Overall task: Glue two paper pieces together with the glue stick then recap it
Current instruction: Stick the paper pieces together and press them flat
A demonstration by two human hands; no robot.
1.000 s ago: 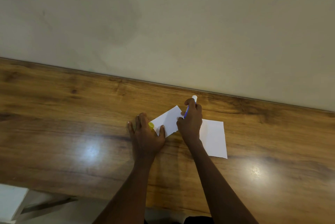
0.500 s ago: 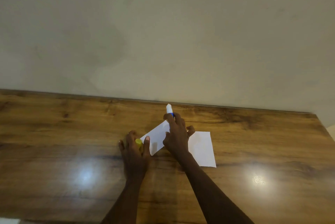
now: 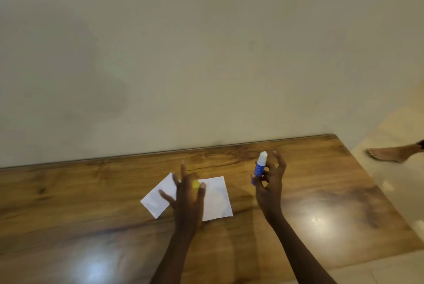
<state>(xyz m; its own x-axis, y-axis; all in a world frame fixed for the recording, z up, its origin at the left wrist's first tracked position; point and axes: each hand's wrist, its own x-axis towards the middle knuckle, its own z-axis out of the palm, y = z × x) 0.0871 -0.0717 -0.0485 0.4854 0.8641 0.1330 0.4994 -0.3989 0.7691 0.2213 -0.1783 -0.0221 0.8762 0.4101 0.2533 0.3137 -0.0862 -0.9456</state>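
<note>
Pinched between thumb and fingers of the right hand [image 3: 269,188], the uncapped glue stick [image 3: 259,169] stands upright above the wooden table [image 3: 321,192], white tip up. Left of that grip, the left hand [image 3: 187,201] hovers with fingers spread, a blurred yellow cap [image 3: 195,184] tucked at its thumb. Beneath that hand lie two white paper pieces: a tilted paper [image 3: 158,196] to its left and a square paper [image 3: 216,196] to its right.

Left hand [image 3: 188,201] is low, back up, fingers spread and blurred, thumb and a finger pinching the cap [image 3: 195,184]. Right hand [image 3: 269,182] is raised, thumb and fingers curled around the upright glue stick [image 3: 259,167]. Both forearms are bare.
</note>
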